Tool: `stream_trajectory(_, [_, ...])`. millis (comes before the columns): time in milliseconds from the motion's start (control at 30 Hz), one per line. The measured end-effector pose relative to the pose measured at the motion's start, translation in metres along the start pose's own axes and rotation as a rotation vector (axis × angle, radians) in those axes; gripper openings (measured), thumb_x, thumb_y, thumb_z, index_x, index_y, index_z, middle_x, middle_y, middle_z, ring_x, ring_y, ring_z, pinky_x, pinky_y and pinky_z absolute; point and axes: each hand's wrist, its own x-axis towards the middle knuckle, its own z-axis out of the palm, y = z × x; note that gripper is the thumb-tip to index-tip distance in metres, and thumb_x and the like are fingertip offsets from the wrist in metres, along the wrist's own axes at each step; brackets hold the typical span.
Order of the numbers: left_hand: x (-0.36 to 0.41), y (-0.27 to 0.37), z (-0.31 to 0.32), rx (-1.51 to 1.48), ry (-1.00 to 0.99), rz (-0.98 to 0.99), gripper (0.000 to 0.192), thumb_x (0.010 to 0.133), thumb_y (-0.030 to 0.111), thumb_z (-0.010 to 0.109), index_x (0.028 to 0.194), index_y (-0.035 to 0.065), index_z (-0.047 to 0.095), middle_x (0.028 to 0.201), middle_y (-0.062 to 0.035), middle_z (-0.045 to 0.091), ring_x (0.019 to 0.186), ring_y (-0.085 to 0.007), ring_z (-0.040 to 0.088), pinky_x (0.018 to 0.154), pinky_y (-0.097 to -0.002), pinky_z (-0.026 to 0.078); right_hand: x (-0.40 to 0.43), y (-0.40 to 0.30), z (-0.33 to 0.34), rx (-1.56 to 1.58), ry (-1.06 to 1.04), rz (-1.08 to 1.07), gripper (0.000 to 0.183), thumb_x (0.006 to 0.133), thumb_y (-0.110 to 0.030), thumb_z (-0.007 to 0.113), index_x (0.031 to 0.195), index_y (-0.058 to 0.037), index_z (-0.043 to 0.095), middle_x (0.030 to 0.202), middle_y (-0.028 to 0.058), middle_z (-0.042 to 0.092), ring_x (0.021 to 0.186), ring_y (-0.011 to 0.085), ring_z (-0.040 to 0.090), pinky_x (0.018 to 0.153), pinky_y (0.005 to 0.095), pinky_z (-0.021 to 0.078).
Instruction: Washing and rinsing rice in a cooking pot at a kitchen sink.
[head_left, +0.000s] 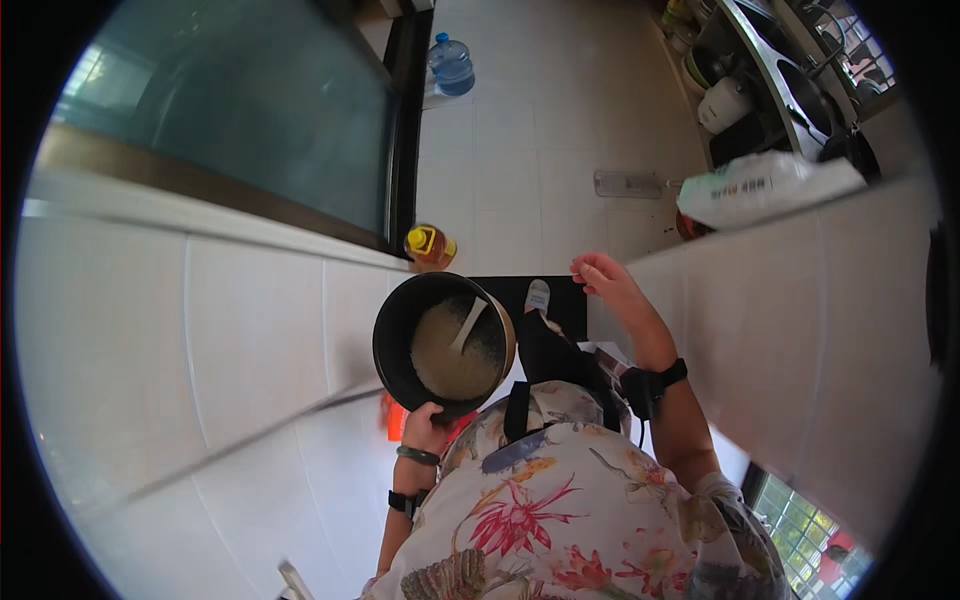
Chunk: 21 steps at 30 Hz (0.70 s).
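My left hand (425, 429) grips the near rim of a dark inner pot (391, 330), which is held at my left side. Pale grains that look like uncooked rice (442, 360) lie in it, and a white scoop (469, 324) leans among them. Part of my left fingers is hidden by the pot wall. Out in front on the right, my right hand (604, 276) hangs in the air with loosely bent fingers and holds nothing that I can see.
Tiled walls rise close on both sides. On the floor ahead stand an oil bottle (431, 246) with a yellow cap and a blue water jug (451, 66). A glass door (300, 127) is at left. To the right are a white plastic bag (765, 187) and a sink (804, 94) above shelves.
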Motion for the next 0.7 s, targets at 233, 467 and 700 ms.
stream_trajectory(233, [0.087, 0.081, 0.04, -0.016, -0.027, -0.077, 0.013, 0.07, 0.003, 0.048, 0.082, 0.0008, 0.055, 0.079, -0.0118, 0.061, 0.069, -0.0244, 0.059, 0.06, -0.0361, 0.048, 0.093, -0.047, -0.02, 0.101, 0.211, 0.02, 0.024, 0.088, -0.026, 0.051, 0.101, -0.0068, 0.055, 0.095, 0.0003, 0.058, 0.087, 0.01, 0.053, 0.074, 0.0251, 0.0401])
stream_trajectory(467, [0.153, 0.173, 0.13, 0.031, -0.035, -0.071, 0.011, 0.069, 0.004, 0.049, 0.076, -0.0022, 0.054, 0.071, -0.0125, 0.058, 0.065, -0.0231, 0.058, 0.06, -0.031, 0.048, 0.165, -0.085, -0.044, 0.125, 0.288, 0.076, 0.026, 0.088, -0.029, 0.05, 0.102, -0.0074, 0.055, 0.096, 0.0012, 0.058, 0.09, 0.0121, 0.054, 0.076, 0.0273, 0.0416])
stream_trajectory(700, [0.255, 0.276, 0.23, 0.167, -0.236, -0.159, 0.031, 0.066, 0.005, 0.05, 0.095, -0.0062, 0.054, 0.088, -0.0178, 0.061, 0.08, -0.0355, 0.062, 0.054, -0.0247, 0.046, 0.202, -0.137, -0.126, 0.339, 0.686, -0.086, 0.025, 0.088, -0.03, 0.051, 0.103, -0.0104, 0.055, 0.095, -0.0004, 0.059, 0.088, 0.0108, 0.054, 0.076, 0.0271, 0.0415])
